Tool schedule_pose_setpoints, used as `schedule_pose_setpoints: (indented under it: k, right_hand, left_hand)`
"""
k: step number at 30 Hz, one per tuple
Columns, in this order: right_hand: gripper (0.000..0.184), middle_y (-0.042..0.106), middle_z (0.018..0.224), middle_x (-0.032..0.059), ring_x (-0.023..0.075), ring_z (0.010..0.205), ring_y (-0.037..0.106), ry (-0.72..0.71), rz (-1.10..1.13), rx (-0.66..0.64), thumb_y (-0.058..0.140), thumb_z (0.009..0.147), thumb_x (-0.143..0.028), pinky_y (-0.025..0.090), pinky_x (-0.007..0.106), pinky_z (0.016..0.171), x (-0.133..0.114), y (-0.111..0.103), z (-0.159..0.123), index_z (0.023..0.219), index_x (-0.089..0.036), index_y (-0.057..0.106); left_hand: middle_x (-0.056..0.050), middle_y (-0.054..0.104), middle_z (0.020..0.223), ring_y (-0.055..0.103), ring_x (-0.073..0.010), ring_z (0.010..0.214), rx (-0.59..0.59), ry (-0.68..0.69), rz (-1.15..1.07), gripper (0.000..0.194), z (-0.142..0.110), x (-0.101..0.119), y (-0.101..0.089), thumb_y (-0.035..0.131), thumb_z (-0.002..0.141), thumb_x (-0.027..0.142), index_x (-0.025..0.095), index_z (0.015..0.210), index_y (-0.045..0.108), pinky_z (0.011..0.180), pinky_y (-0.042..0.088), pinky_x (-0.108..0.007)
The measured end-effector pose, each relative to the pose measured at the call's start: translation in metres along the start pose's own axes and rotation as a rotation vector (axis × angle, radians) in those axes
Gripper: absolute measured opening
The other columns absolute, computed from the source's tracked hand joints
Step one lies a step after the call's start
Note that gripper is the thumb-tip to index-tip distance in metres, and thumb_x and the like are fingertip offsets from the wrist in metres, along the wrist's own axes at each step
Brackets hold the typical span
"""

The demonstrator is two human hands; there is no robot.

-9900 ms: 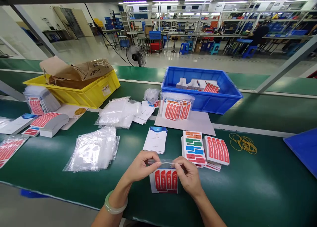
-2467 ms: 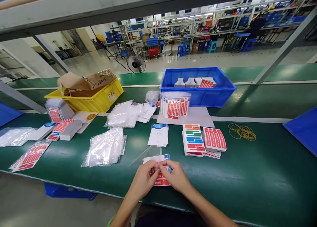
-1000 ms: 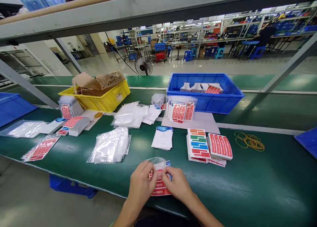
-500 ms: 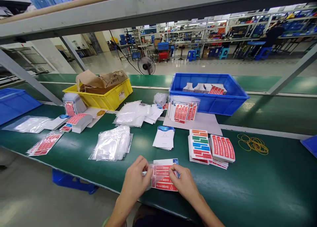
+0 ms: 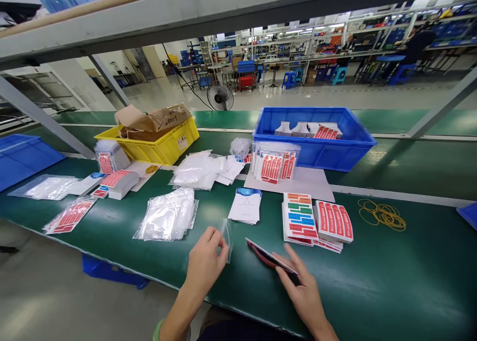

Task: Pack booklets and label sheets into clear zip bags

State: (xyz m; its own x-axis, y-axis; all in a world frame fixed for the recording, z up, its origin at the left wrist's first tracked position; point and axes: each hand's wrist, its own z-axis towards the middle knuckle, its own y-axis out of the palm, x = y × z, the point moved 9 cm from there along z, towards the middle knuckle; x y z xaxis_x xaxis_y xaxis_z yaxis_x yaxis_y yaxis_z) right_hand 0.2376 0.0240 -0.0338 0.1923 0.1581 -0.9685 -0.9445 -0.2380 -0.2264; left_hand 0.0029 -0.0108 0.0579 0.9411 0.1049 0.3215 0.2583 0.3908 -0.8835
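Pinched in my left hand [image 5: 209, 254] is a clear zip-lock bag [image 5: 227, 239], seen nearly edge-on. My right hand [image 5: 300, 284] grips a small set of cards [image 5: 271, 257] by its right end, thumb on the near side and fingers on the far side. The set is tilted on edge, with a white card behind and a red sheet in front. A gap lies between the bag and the cards. Beyond the hands lies a stack of white leaflets [image 5: 245, 207] with blue tops. To the right are colored label sheets [image 5: 300, 217] and red label sheets [image 5: 334, 221].
Clear bags [image 5: 166, 217] lie left of my hands. A blue bin [image 5: 313, 152] stands at the back with filled bags [image 5: 275, 165] before it. Farther left is a yellow bin [image 5: 164, 145] holding brown paper. Rubber bands [image 5: 382, 215] lie at the right. A metal beam [image 5: 223, 8] crosses overhead.
My hands have moved apart. The cards, earlier lying flat with the red sheet facing up beside the bag, are now turned on edge in my right hand. The bag stays in my left.
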Motion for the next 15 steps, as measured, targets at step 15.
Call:
schedule_pose_setpoints:
  k: [15]
  right_hand:
    - [0.045, 0.065, 0.113, 0.0121, 0.0282, 0.099, 0.064, 0.438, 0.463, 0.32, 0.068, 0.079, -0.043, 0.057, 0.033, 0.082, 0.035, -0.042, -0.042, 0.114, -0.014, 0.063]
  left_hand:
    - [0.0, 0.044, 0.074, 0.045, -0.0124, 0.058, -0.227, 0.017, -0.208, 0.016, -0.026, 0.031, 0.076, 0.042, 0.082, 0.013, 0.021, 0.068, 0.038, 0.054, 0.035, -0.025]
